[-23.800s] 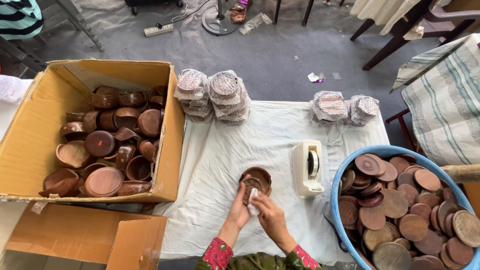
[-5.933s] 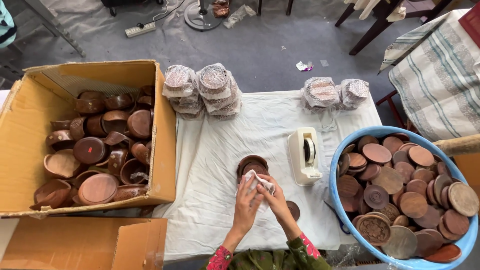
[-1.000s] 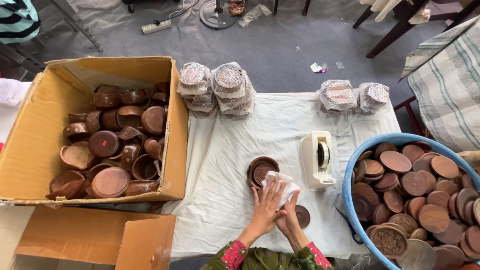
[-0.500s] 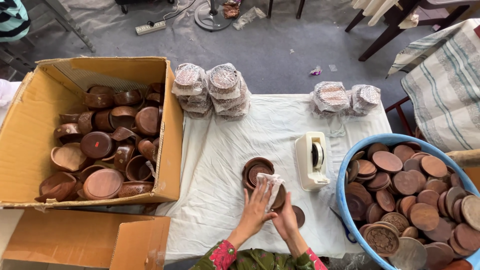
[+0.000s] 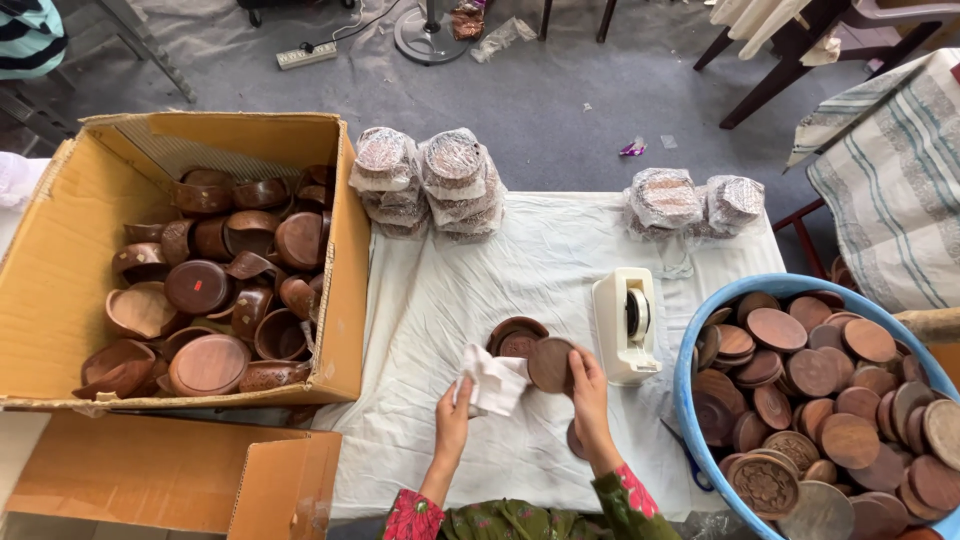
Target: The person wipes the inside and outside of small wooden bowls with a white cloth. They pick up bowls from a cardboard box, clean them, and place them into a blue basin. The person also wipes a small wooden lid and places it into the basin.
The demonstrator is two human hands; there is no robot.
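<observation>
Head view, looking down on a table [image 5: 470,290] draped in a creased white cloth. The left hand [image 5: 454,420] has its fingers closed on a crumpled white paper sheet [image 5: 493,380], held just above the cloth. The right hand [image 5: 590,385] grips a round brown wooden lid [image 5: 549,364] by its edge, tilted, just beside the paper and in front of a brown wooden bowl [image 5: 512,335] that rests on the cloth. A second dark disc [image 5: 572,440] lies partly hidden under the right wrist. A white tape dispenser [image 5: 625,325] stands just to the right of the hands. At the left, an open cardboard box [image 5: 60,250] holds a jumble of brown wooden bowls and lids; a smaller folded carton [image 5: 170,485] lies in front of it. At the right, a blue plastic tub [image 5: 690,370] is filled with flat brown wooden lids, some carved. Along the far edge of the table stand four stacks wrapped in clear plastic: two near the box [image 5: 425,180] and two farther right [image 5: 690,205]. A striped cloth [image 5: 890,180] lies at the upper right.
</observation>
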